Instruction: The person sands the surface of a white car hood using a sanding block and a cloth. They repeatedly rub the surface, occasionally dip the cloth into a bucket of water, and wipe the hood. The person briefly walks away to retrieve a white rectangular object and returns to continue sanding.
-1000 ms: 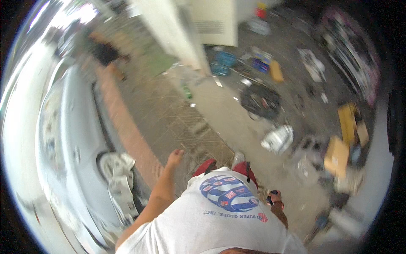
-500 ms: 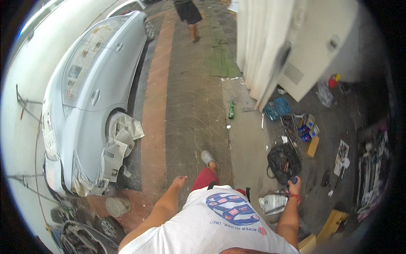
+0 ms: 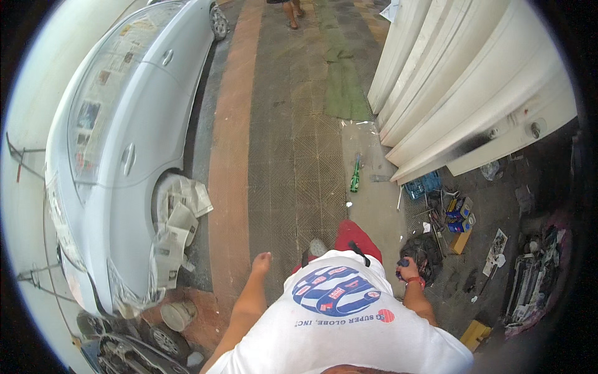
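My left hand [image 3: 261, 262] hangs beside my body over the paved floor, touching nothing I can see; its fingers are too small and hidden to read. In my right hand [image 3: 409, 270], at the end of a bent arm with a red wristband, there is a small dark blue object [image 3: 401, 264], its kind unclear. Just beyond that hand a black bag [image 3: 428, 249] lies on the floor. On the left stands a pale silver car [image 3: 140, 124], newspaper [image 3: 180, 218] taped around its wheel arch and over its windows.
A green bottle [image 3: 355, 176] lies ahead, right of the walkway. White panels [image 3: 461, 100] lean at the right, above a blue case [image 3: 423, 185] and blue boxes [image 3: 460, 215]. A bucket [image 3: 178, 315] and loose wheel [image 3: 168, 340] sit at lower left. A person's legs [image 3: 290, 14] show far ahead.
I have stepped forward, and the view has turned slightly. My right hand now sits nearer my body, still around the dark blue object. The person ahead is almost out of the picture.
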`<state>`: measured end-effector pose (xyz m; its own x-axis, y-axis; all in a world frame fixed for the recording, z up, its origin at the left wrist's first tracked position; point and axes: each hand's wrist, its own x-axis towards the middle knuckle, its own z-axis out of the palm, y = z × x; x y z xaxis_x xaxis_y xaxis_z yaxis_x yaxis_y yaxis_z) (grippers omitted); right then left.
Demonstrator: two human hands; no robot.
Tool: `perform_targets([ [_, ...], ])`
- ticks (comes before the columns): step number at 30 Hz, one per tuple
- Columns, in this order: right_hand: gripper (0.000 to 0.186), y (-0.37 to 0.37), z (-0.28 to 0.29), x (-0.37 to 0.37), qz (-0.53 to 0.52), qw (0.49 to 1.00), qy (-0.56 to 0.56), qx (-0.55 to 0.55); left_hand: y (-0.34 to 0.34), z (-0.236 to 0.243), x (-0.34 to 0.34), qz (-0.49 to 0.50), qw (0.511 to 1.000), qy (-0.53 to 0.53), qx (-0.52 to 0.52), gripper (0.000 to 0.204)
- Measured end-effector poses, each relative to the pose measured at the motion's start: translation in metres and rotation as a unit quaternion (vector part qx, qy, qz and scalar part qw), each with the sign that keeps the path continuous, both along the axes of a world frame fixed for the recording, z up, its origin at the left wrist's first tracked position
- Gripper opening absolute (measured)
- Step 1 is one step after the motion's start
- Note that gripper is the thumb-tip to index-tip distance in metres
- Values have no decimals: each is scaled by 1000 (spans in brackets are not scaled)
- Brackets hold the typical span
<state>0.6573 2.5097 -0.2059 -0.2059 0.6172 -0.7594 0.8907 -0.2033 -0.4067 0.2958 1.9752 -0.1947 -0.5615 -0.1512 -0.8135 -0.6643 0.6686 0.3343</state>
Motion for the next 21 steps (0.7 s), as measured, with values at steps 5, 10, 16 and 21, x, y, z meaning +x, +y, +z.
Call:
perform_targets([
  [5,63,98,-8,-95,150,976,-8,158,58,14,-94,11,1000,-18,15,58],
  [10,58,160,2,-286,76,993,-75,43,96,6,-187,3,1000,-16,-15,57],
  [16,64,242,-35,-523,249,956,31,151,146,26,-296,33,999,7,-32,50],
  [21,63,293,24,-766,397,886,147,192,176,11,-405,185,982,36,3,50],
])
